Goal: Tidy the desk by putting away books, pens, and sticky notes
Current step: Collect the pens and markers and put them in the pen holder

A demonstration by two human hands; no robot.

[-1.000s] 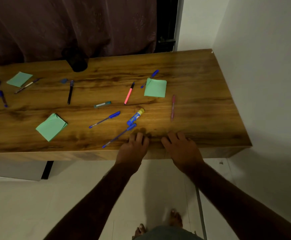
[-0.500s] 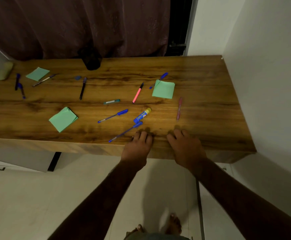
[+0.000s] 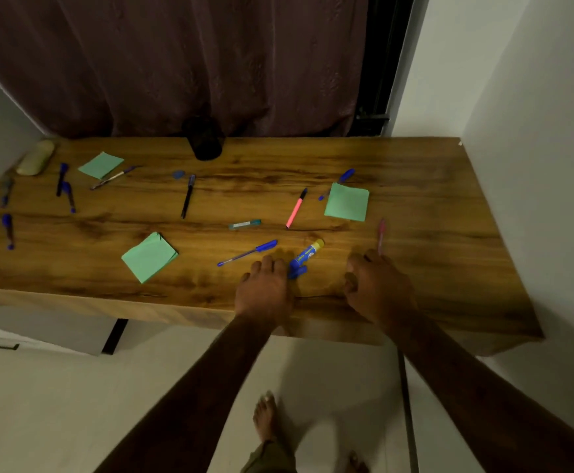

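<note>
The wooden desk (image 3: 415,268) is carrying the whole mess, so I'm pegging everything off the blue glue stick (image 3: 307,253) lying near its front edge.

The left hand (image 3: 265,291) is resting palm-down just left of the glue stick. Its fingers are lying straight and pressed together over a blue pen (image 3: 297,271), with the cap poking out on the glue stick's near side. The right hand (image 3: 377,288) is sitting to the right of the glue stick, fingers curling in, tips right at the near end of the pink pen (image 3: 381,233). Honestly can't tell if it's pinching it yet.

The black pen cup (image 3: 204,141) is standing well behind the glue stick, at the back edge. One green sticky-note pad (image 3: 149,257) is lying off to its left, and another pad (image 3: 347,202) is behind and to the right. Not seeing any books.

My read: pen collecting is only just starting. The next move is calling for closing fingers round both pens, lifting, and carrying them back to the cup.
</note>
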